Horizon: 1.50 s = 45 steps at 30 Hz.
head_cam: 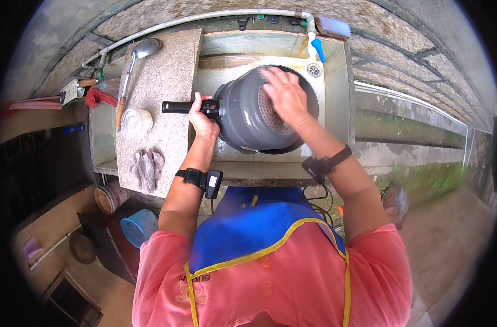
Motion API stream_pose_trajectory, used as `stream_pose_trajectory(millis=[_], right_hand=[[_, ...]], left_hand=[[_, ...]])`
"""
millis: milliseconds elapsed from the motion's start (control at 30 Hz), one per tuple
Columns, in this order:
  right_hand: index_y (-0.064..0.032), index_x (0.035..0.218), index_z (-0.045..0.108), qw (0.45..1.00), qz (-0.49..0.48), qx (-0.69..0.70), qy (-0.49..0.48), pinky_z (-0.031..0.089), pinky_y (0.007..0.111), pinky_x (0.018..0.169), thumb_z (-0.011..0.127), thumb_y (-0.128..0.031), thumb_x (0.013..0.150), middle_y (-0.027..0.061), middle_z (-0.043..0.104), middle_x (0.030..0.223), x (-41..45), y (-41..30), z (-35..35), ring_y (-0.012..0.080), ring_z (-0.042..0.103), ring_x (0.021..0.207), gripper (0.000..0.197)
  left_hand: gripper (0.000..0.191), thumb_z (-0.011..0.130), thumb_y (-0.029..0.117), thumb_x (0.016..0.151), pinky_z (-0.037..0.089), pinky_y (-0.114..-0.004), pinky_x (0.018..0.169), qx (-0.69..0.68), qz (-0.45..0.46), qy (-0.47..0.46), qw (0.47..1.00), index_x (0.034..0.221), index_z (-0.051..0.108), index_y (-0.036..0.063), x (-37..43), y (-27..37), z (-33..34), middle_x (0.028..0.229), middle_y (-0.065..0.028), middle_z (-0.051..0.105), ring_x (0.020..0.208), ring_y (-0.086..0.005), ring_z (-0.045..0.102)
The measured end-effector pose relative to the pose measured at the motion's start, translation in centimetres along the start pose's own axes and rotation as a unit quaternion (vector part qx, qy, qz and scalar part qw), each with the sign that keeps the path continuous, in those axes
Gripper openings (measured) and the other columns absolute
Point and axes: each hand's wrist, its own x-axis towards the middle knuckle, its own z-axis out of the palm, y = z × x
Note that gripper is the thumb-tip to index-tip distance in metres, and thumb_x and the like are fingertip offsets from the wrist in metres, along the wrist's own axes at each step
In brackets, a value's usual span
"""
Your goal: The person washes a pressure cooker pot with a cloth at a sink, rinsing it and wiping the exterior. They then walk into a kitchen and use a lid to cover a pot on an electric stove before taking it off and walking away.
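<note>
A grey metal cooking pot (pixel 244 116) lies tipped in a tiled sink (pixel 215 152), its dimpled, ring-patterned base (pixel 268 112) facing up toward me. My left hand (pixel 203 118) grips the pot's black handle (pixel 177 107), with the thumb over the top. Against the upturned base rests my right hand (pixel 287 96), fingers somewhat spread and slightly blurred. No object shows in that hand, though its palm side is hidden. Beyond the pot, a blue-levered tap (pixel 318 51) hangs from a white pipe, near the drain (pixel 314 70).
Left of the sink, a stone slab (pixel 170 73) carries a ladle (pixel 146 48), a whitish plastic tub (pixel 136 123) and a crumpled grey cloth (pixel 147 169). A brush (pixel 334 27) sits on the back right corner. Below left stand a blue bucket (pixel 139 227) and a paint-type pail (pixel 109 198).
</note>
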Motion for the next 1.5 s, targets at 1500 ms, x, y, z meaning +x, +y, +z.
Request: stream_pose_trajectory(millis=[1500], right_hand=[[-0.0175, 0.129, 0.059, 0.986, 0.021, -0.08, -0.147, 0.052, 0.05, 0.075, 0.052, -0.029, 0.099, 0.0144, 0.061, 0.107, 2.3, 3.6, -0.3, 0.0376, 0.065, 0.091, 0.032]], left_hand=[[0.034, 0.075, 0.037, 0.086, 0.051, -0.033, 0.065, -0.044, -0.029, -0.024, 0.998, 0.074, 0.064, 0.007, 0.6, -0.3, -0.3, 0.07, -0.0061, 0.064, 0.064, -0.0192, 0.061]])
